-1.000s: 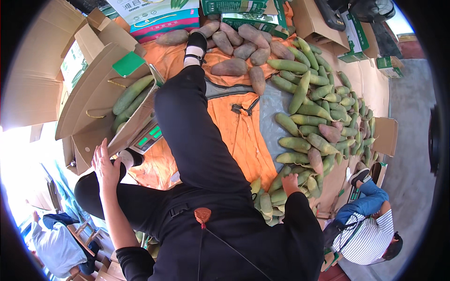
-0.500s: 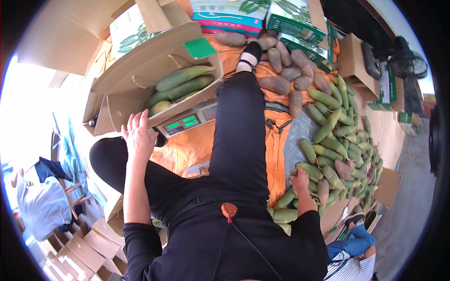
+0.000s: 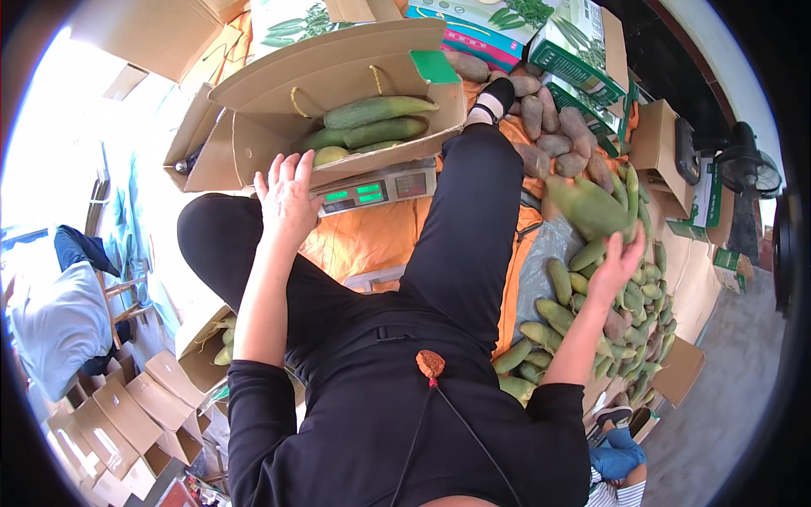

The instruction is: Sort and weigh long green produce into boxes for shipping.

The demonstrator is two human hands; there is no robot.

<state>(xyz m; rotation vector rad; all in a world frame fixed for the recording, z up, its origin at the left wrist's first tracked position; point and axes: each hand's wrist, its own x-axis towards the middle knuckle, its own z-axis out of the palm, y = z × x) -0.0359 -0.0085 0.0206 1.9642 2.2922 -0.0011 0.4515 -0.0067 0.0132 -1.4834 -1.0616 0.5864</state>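
Observation:
My right hand point(image 3: 615, 264) is raised over the heap of green fruit point(image 3: 591, 304) and grips one long green fruit point(image 3: 589, 209) lifted off the pile. My left hand point(image 3: 287, 198) rests with fingers spread on the front flap of an open cardboard box point(image 3: 253, 148). Inside that box lie three green fruits point(image 3: 372, 122). The box stands on a digital scale point(image 3: 376, 190) with green displays. I sit on the ground in black clothes with my right leg point(image 3: 473, 220) stretched out over an orange cloth point(image 3: 372, 241).
Brownish fruits point(image 3: 553, 139) lie beyond the green heap. Printed cartons point(image 3: 524, 34) and plain cardboard boxes point(image 3: 659, 144) line the far side. Folded boxes point(image 3: 110, 431) stack at my lower left. A fan point(image 3: 748, 169) stands at the right. Another person point(image 3: 621, 460) sits at the lower right.
My right hand has picked a green fruit out of the heap and lifted it. My left hand has stayed on the box flap. The view has swung toward the box and scale.

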